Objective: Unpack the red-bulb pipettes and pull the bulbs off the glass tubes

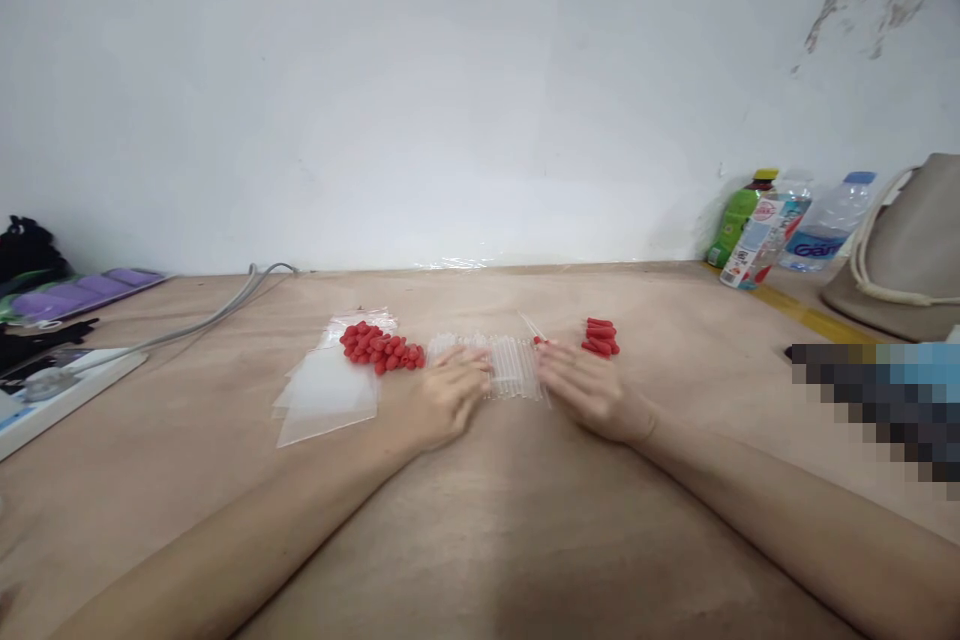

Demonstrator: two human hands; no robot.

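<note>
A row of thin clear plastic sticks or tubes [512,368] lies side by side at the middle of the table. On the left part of that row rests my left hand [452,395], its fingers stretched out flat. My right hand [585,388] lies along the row's right end, fingers extended and side by side. A small red spot shows at its fingertips; I cannot make out what it is. Two loose sticks poke out there at a slant. Left of the row sits a heap of red, bulb-shaped pieces [379,348]. Several red tubular pieces [600,335] are behind my right hand.
Translucent plastic bags [330,392] lie partly under the red heap. A white power strip [90,385] with a grey cable [225,305] and a purple tray [82,295] are at left. Bottles [739,220], a carton [765,245] and a beige bag [900,250] stand back right.
</note>
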